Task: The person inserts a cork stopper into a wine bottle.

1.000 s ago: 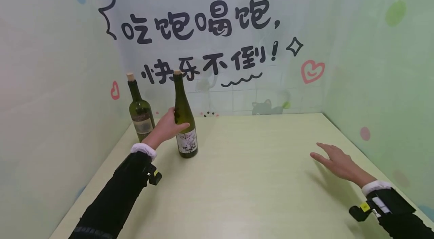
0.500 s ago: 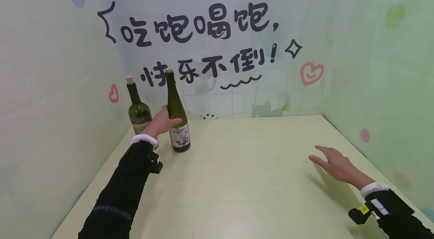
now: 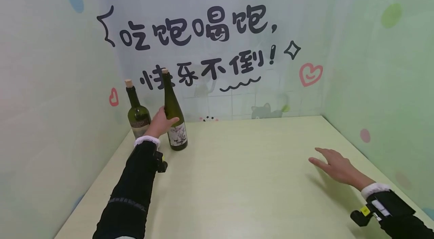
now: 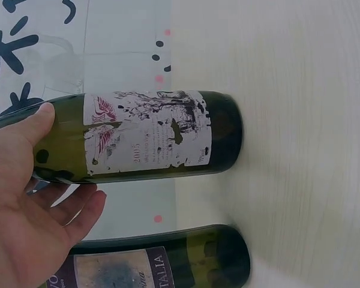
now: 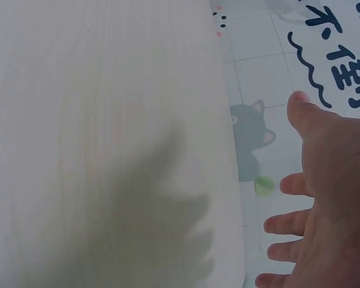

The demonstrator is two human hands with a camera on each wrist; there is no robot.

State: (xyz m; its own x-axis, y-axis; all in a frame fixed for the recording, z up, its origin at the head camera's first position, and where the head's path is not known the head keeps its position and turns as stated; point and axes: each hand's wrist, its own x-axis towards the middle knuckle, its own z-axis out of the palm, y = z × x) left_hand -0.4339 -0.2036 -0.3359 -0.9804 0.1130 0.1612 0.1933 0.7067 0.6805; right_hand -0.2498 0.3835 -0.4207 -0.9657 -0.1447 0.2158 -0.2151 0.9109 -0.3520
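Note:
My left hand (image 3: 162,123) grips a tall green wine bottle (image 3: 171,104) around its body, the thumb across the front above a white label with a blossoming-tree picture. The bottle is corked and upright, its base at the tabletop. In the left wrist view the thumb lies on the bottle (image 4: 147,135) and some fingers pass behind it. A second corked green wine bottle (image 3: 138,114) with a dark-and-beige label stands just left, partly hidden by my left hand. Over the table's right side my right hand (image 3: 337,165) hovers, fingers extended, holding nothing.
The pale wooden table (image 3: 237,178) meets a printed back wall (image 3: 234,103) with dark lettering. Side walls (image 3: 379,92) with coloured dots enclose it left and right. Both bottles stand near the back left corner.
My left hand has moved the tree-label bottle back and to the left, closer to the other bottle. The right hand stays almost still. The head view has shifted slightly.

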